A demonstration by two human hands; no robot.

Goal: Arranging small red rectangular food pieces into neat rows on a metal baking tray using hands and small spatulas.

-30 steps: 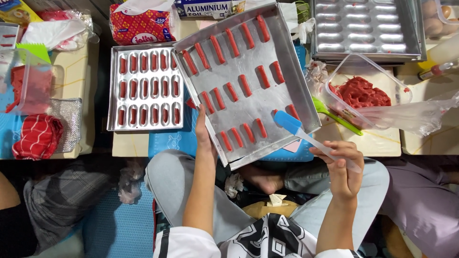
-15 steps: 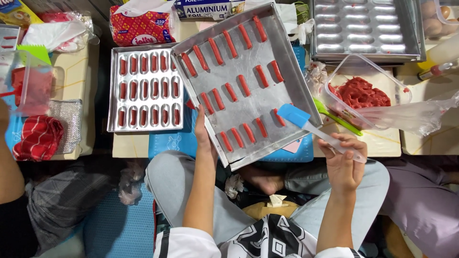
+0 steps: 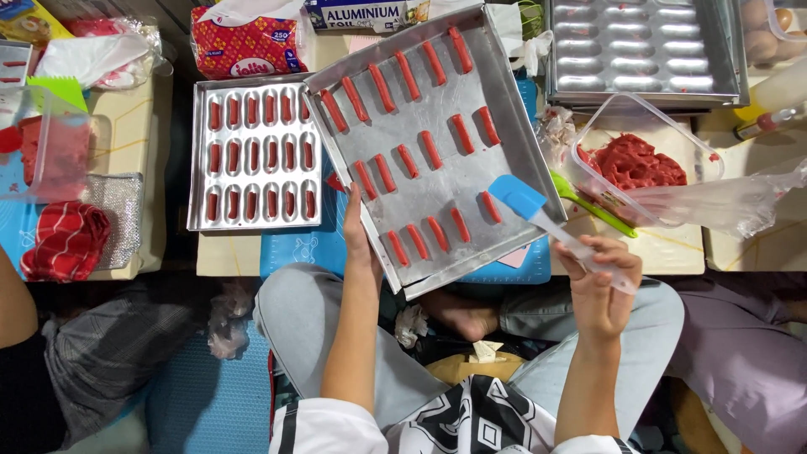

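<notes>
My left hand (image 3: 357,231) grips the near left rim of a flat metal baking tray (image 3: 504,109), held tilted above the low table. Several red dough sticks (image 3: 430,149) lie in rows on it. My right hand (image 3: 598,277) holds a spatula (image 3: 538,214) by its clear handle; the blue blade rests at the tray's near right edge beside a red stick. To the left sits a metal mould tray (image 3: 198,151) with oblong hollows filled with red dough.
A clear tub of red dough (image 3: 632,164) with a green spatula (image 3: 593,206) stands on the right, an empty mould tray (image 3: 646,46) behind it. A foil box (image 3: 361,13) and tissue pack (image 3: 244,42) lie at the back. Another person's arm (image 3: 13,303) shows at far left.
The spatula blade has slid a little left and down along the tray's near right edge. The flat tray has stayed in my left hand's grip.
</notes>
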